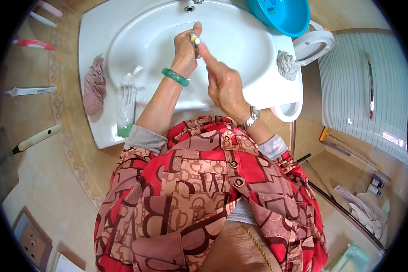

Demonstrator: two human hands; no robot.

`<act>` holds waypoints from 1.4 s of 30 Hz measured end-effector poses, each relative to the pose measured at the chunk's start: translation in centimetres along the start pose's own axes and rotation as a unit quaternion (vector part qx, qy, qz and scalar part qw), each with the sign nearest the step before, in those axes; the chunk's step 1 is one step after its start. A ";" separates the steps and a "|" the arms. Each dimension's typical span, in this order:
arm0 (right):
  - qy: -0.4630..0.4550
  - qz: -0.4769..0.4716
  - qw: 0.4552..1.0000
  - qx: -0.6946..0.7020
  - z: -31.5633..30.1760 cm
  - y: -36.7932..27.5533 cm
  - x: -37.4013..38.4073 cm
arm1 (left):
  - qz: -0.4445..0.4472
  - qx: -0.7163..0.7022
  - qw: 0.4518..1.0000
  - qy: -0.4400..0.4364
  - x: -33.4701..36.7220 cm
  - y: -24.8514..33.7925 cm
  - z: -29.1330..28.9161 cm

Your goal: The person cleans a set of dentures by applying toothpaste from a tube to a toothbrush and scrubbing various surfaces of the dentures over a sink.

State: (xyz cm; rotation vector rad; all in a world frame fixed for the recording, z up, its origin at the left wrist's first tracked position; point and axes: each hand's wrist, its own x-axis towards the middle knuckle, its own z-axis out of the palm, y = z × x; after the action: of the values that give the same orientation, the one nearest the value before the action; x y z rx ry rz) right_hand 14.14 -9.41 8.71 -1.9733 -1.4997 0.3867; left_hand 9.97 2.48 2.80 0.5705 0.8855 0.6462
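Over the white washbasin (145, 50), my left hand (184, 51) is closed round a small shiny thing (195, 40) with yellow and silvery parts, its kind unclear. A green bangle (175, 77) circles that wrist. My right hand (225, 86) comes in from the right, slightly blurred. Its index finger stretches to the shiny thing while the other fingers curl in; whatever they grip is hidden. A metal-band wristwatch (251, 117) is on my right wrist. Left of my left forearm, a white and green squeeze tube (127, 102) lies on the counter with its cap flipped up.
A crumpled pinkish cloth (94, 87) lies on the counter's left side, a grey crumpled cloth (287, 65) on its right. A blue plastic basin (283, 16) sits at the far right edge. Toothbrushes (34, 44) line the left wall. Beyond the counter stands a toilet (319, 45).
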 end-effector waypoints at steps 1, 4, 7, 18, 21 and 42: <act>-0.014 0.010 1.000 0.002 0.2 0.0 -0.7 | 0.008 0.000 1.000 0.007 0.1 -0.1 -0.3; -0.015 0.016 1.000 0.013 0.0 -0.2 0.1 | 0.020 -0.023 1.000 0.000 0.2 -0.3 -0.2; 0.003 0.005 1.000 0.010 -0.2 -0.3 0.7 | 0.002 -0.009 1.000 -0.014 -0.5 0.3 0.3; -0.046 0.030 0.998 -0.006 0.0 0.0 -0.9 | 0.025 0.011 1.000 0.002 0.2 -0.2 -0.8; -0.023 0.014 1.000 0.004 -0.1 0.1 -0.2 | 0.019 0.028 0.999 -0.010 -0.5 0.5 -0.1; 0.023 0.008 1.000 0.003 -0.6 0.3 0.7 | 0.001 0.038 0.999 -0.027 -0.5 -0.8 0.3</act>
State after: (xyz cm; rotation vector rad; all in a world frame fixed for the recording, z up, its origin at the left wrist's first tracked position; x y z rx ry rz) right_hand 14.96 -8.98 9.03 -1.9763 -1.4537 0.3500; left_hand 10.23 1.58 2.68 0.6544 0.8616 0.5991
